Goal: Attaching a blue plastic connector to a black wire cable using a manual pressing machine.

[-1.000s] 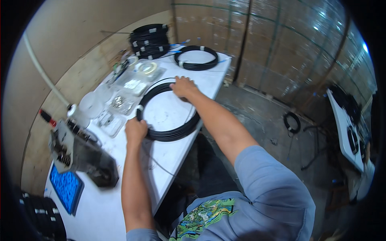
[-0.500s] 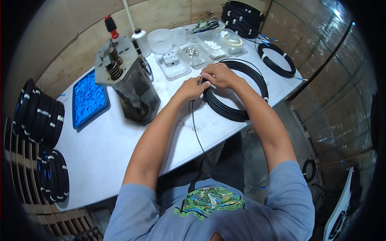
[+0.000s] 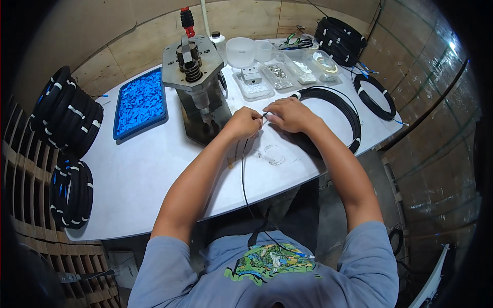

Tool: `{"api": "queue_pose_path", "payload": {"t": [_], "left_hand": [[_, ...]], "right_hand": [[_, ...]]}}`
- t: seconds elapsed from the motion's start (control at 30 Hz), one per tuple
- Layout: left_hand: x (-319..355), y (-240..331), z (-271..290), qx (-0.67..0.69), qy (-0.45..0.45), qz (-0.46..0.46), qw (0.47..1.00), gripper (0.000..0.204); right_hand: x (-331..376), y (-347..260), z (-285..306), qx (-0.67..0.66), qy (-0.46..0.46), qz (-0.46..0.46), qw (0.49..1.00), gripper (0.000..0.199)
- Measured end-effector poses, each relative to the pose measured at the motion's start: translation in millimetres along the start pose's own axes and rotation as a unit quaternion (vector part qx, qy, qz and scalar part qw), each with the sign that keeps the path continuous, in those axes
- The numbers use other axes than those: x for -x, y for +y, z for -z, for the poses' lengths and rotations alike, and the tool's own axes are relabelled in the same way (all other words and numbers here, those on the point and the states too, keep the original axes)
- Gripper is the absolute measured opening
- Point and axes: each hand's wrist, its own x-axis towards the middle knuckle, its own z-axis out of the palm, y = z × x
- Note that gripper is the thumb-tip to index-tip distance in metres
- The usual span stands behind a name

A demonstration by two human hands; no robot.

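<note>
Both my hands are over the middle of the white table, close together, each closed on a thin black cable. My left hand (image 3: 245, 123) pinches it near the steel hand press (image 3: 197, 77). From that hand a length of the cable (image 3: 243, 177) drops over the table's front edge to my lap, where a blue tip (image 3: 304, 255) shows. My right hand (image 3: 291, 114) grips the cable a little further right, at the left side of a large black cable coil (image 3: 354, 117) that lies flat. The right hand and forearm hide part of the coil.
Left of the press, a blue tray (image 3: 119, 134) holds small blue pieces. Behind my hands are clear boxes of small metal parts (image 3: 277, 70), a white tub (image 3: 240, 51) and pliers (image 3: 291, 40). Tied cable coils (image 3: 72, 192) stand at the left; another coil (image 3: 392, 105) lies far right.
My view has shifted, so the table's things appear further right. Both hands have moved left relative to the table, toward the press, and more of the cable shows between them.
</note>
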Motion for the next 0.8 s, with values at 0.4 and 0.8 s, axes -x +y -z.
{"api": "queue_pose_path", "payload": {"t": [0.4, 0.8], "left_hand": [[9.3, 5.8, -26.9, -0.022, 0.053, 0.016, 0.998, 0.025], [6.1, 1.2, -36.7, -0.022, 0.046, 0.007, 0.999, 0.029]], "right_hand": [[36.2, 8.2, 17.7, 0.012, 0.141, -0.246, 0.959, 0.043], [99.3, -31.1, 11.5, 0.086, 0.091, -0.283, 0.951, 0.04]]}}
